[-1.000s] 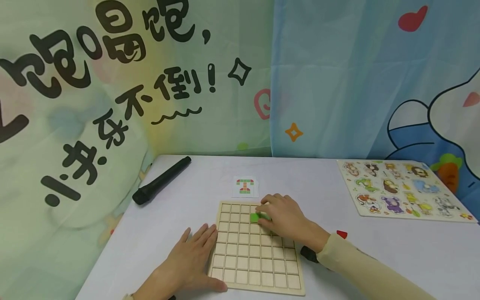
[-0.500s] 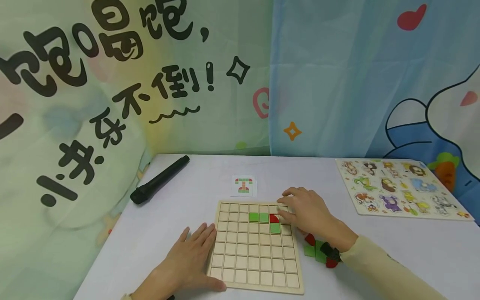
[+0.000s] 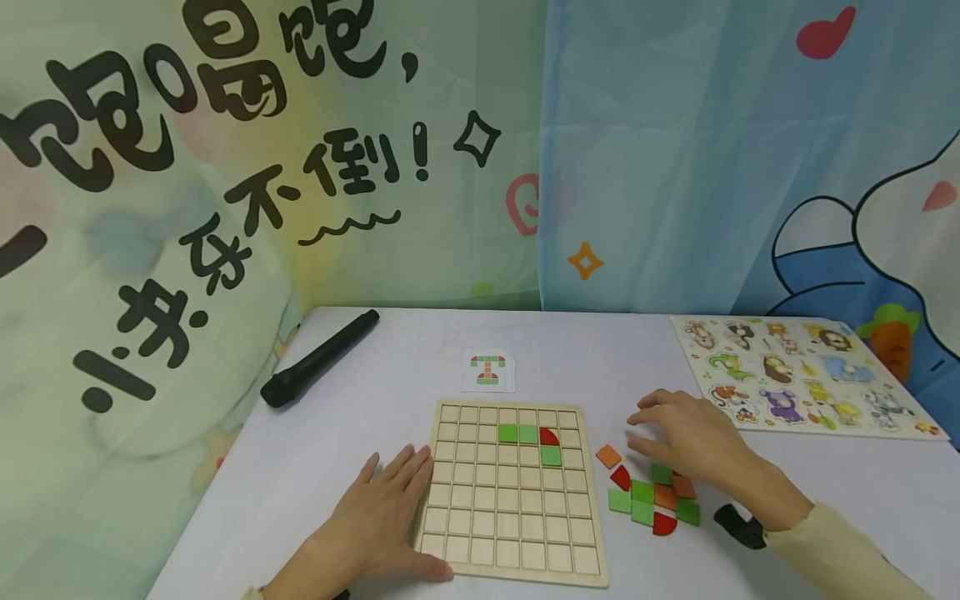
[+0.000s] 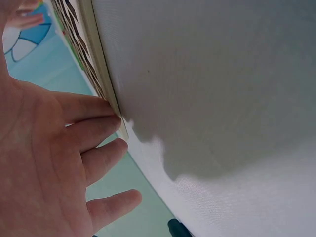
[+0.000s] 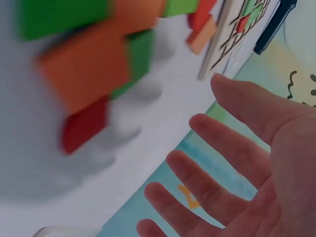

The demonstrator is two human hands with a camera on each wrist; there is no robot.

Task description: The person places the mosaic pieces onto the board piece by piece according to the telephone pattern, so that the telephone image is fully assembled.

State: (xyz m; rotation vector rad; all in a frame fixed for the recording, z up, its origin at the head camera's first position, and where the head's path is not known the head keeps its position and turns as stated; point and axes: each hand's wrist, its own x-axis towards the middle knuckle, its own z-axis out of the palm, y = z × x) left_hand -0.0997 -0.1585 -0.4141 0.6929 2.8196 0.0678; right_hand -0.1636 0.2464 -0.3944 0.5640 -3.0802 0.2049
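Note:
A wooden grid board point(image 3: 486, 502) lies on the white table. In one of its rows sit two green square tiles point(image 3: 518, 434) and a red quarter-round tile point(image 3: 548, 436), with another green tile point(image 3: 551, 456) just below the red one. My left hand point(image 3: 378, 521) rests along the board's left edge, fingers extended and thumb at the near corner. Right of the board, my right hand point(image 3: 697, 437) hovers by a loose group of green, orange and red tiles point(image 3: 642, 502). In the right wrist view its fingers point(image 5: 187, 170) are spread and hold nothing.
Behind the board lies a small pattern card point(image 3: 488, 370). A black microphone-shaped object point(image 3: 318, 361) is at the back left, and an animal picture board point(image 3: 810, 379) at the back right. A printed curtain point(image 3: 420, 275) hangs behind the table.
My right hand has moved from over the board to the right, above the loose tiles, uncovering the green and red tiles on the grid. My left hand stays in place.

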